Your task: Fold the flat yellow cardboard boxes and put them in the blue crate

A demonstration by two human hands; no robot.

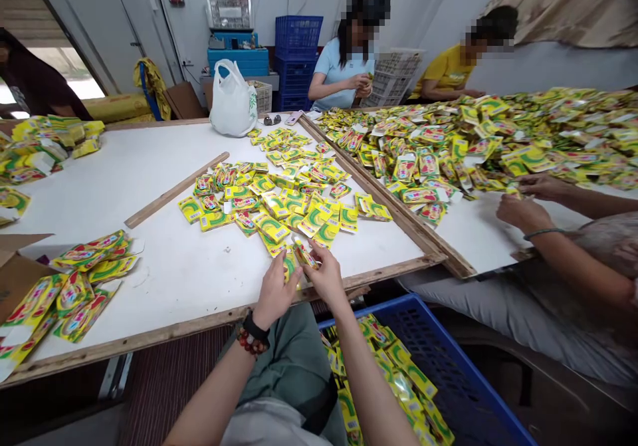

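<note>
Right hand pinching yellow sachet, left hand pinching another; label print unreadable.

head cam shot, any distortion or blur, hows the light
In the head view, wide-angle bending bows the wooden table frame, the doorway at upper left is blown out white, the light elsewhere is soft with faint shadows, and the yellow packet at the right hand looks sharp, without obvious motion blur.

One head-worn camera looks forward and down from above and behind the person's fingers, close by
</note>
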